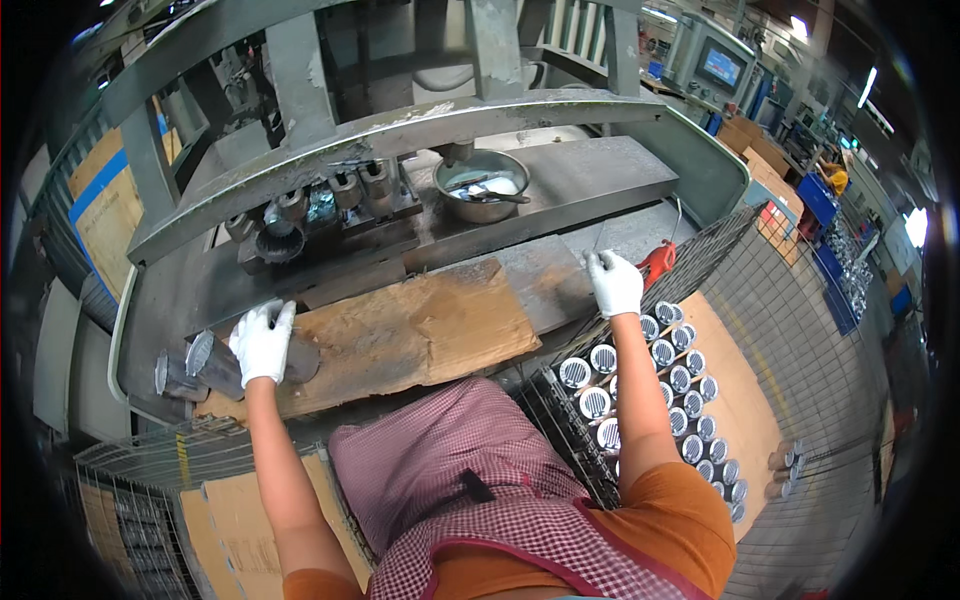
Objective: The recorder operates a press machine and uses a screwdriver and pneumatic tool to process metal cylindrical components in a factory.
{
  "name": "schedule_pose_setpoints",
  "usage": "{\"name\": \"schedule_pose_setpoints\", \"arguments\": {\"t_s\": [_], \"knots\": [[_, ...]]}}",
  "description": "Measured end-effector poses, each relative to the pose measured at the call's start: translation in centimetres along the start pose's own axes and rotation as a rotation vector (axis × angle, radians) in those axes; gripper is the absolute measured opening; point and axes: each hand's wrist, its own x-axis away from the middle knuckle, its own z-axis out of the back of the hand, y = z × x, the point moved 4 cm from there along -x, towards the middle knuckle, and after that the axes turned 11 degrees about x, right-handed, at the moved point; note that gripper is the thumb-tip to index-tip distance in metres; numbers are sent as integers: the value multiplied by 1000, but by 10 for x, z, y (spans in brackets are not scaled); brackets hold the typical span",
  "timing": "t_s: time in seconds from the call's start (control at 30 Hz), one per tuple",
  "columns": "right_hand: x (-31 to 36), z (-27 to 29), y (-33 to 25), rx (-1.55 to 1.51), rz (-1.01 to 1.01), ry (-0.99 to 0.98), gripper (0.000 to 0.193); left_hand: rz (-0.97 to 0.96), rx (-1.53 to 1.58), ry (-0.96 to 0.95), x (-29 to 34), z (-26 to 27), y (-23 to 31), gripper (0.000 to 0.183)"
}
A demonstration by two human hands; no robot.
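Note:
My left hand (264, 342), in a white glove, is over the left end of the work surface among grey metal cylinders. Its fingers are apart, beside a cylinder with a ribbed end (214, 362); a darker cylinder (301, 358) shows partly behind the hand. Whether the palm touches either one is hidden. Another cylinder (177, 376) stands farther left. My right hand (613, 284), also gloved in white, is raised at the right with its fingers pinched together. A thin line rises by the fingertips, too fine to make out. Close beside it is a red-handled tool (657, 262).
A worn cardboard sheet (420, 325) covers the surface before me. Behind it are a row of metal holders (345, 190) and a steel bowl (481, 187) with pale liquid and a utensil. A wire basket (720, 270) at right holds several cylinders (680, 378). A frame bar (400, 125) crosses overhead.

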Motion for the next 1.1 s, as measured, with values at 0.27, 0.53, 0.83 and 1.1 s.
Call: {"name": "schedule_pose_setpoints", "arguments": {"t_s": [0.27,0.53,0.83,1.1], "knots": [[-5,-3,14,9,24,102,40,-252,-57,344,-2,3,11,54],[-3,-9,8,-128,2,65,44,-45,-106,12,1,-3,-2,45],[-3,-8,11,-151,-29,69,43,-49,-55,35,1,-2,0,44],[-5,20,-30,375,182,324,33,-29,-40,-21,-1,2,5,43]]}}
